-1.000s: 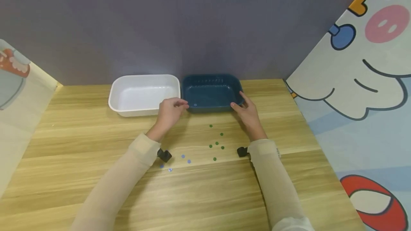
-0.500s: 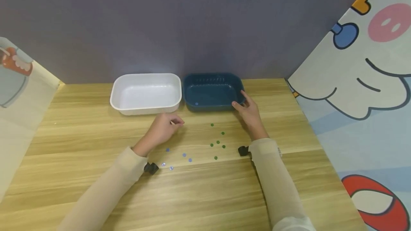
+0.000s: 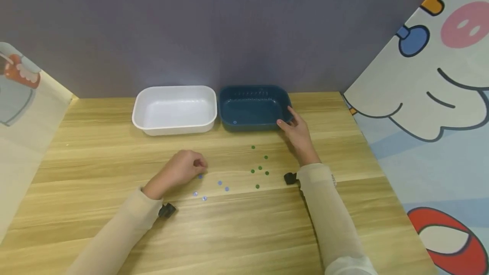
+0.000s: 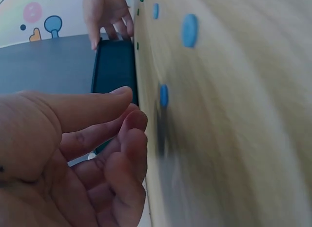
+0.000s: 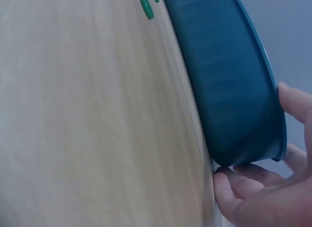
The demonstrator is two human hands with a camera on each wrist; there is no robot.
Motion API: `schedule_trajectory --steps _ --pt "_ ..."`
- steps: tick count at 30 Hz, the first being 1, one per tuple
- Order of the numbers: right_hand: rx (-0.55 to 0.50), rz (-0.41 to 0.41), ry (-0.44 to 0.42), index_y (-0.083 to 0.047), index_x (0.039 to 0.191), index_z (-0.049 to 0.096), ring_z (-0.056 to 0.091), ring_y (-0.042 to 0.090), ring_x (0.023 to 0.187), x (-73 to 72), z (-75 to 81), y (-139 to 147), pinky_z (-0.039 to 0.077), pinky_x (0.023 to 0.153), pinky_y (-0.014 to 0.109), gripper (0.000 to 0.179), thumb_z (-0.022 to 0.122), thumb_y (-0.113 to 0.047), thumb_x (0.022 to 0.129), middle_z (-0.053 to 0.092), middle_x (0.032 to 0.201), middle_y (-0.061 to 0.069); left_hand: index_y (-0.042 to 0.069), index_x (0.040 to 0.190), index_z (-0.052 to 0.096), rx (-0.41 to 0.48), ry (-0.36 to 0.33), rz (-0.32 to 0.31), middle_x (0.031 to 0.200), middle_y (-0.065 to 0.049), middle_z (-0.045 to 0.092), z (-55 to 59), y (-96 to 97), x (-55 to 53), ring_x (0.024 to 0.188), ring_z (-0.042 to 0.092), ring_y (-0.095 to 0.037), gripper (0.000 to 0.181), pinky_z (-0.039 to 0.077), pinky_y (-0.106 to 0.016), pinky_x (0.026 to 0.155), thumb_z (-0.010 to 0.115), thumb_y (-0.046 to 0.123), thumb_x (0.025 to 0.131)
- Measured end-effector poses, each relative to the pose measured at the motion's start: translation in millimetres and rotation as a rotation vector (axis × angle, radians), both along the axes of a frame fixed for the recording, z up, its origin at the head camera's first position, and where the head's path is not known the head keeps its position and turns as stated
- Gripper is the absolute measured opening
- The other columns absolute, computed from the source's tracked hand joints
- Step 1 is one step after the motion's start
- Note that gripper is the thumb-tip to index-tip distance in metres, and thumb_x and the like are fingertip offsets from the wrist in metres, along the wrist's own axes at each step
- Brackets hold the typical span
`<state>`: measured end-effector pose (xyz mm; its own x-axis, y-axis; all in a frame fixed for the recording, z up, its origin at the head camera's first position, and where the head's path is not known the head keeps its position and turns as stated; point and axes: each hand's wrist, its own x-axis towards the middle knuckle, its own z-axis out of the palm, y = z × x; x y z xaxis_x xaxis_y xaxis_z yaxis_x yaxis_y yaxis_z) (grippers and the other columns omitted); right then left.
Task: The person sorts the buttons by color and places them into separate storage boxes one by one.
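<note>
In the head view my left hand point(image 3: 184, 167) hovers low over the table beside a blue button point(image 3: 200, 176). Its fingers are loosely bent, and the left wrist view shows a gap between thumb and forefinger with nothing in it. Several more blue buttons point(image 3: 220, 183) lie to the right of and below that hand. My right hand point(image 3: 299, 137) holds the right front corner of a dark blue tray point(image 3: 255, 127), thumb at the rim and fingers against its end. Inside that tray, near the front left, sits one small blue button point(image 3: 234, 122).
A white tray point(image 3: 175, 130) stands just left of the dark one, both in front of a grey partition point(image 3: 244, 24). Several green buttons point(image 3: 260, 168) are scattered on the wooden table point(image 3: 244, 232) before the dark tray. A cartoon-printed panel point(image 3: 420, 96) borders the right side.
My left hand has drawn back from the dark tray's front left corner, moving left and toward me, down to the blue buttons. The right hand stays at the tray.
</note>
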<state>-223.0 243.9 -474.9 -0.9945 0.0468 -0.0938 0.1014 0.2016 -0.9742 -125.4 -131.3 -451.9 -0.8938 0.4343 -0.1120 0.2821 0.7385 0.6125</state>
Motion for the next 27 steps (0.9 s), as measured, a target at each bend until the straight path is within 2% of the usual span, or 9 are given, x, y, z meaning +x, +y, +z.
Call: schedule_trajectory --steps 6,12,20,27 --pt "0.0 0.007 -0.037 -0.024 0.16 0.03 0.024 0.039 0.148 0.1 5.7 0 0.035 0.115 0.046 0.078 0.073 -0.021 0.095 0.013 0.167 0.013 0.012 0.093 0.076 -0.027 -0.023 0.005 0.089 0.002 0.072 -3.2 -8.5 7.5 0.085 0.065 -0.016 0.004 0.055 -0.041 0.081 0.076 0.013 0.089" --pt "0.004 0.026 -0.044 -0.014 0.161 0.025 0.022 0.043 0.148 10.5 26.4 -8 0.032 0.115 0.051 0.078 0.07 -0.014 0.097 0.01 0.166 0.018 0.013 0.093 0.076 -0.072 -0.022 0.002 0.088 0.003 0.071 -2.9 -11.1 16.1 0.084 0.064 -0.016 0.004 0.055 -0.041 0.078 0.077 0.014 0.09" --pt "0.002 0.014 -0.033 -0.024 0.16 0.029 0.025 0.037 0.148 1.0 4.0 0 0.033 0.116 0.045 0.077 0.072 -0.022 0.096 0.014 0.167 0.01 0.014 0.094 0.077 -0.135 0.025 0.022 0.089 0.003 0.069 -3.4 -5.6 23.7 0.082 0.062 -0.015 0.007 0.054 -0.037 0.074 0.08 0.014 0.087" --pt "-0.019 0.018 -0.037 -0.022 0.161 0.028 0.025 0.036 0.148 -1.5 1.1 2 0.033 0.116 0.045 0.078 0.071 -0.019 0.096 0.013 0.167 0.01 0.016 0.088 0.075 -0.157 0.072 0.014 0.085 0.005 0.065 -4.2 -2.2 24.8 0.079 0.059 -0.013 0.006 0.053 -0.035 0.07 0.08 0.012 0.086"
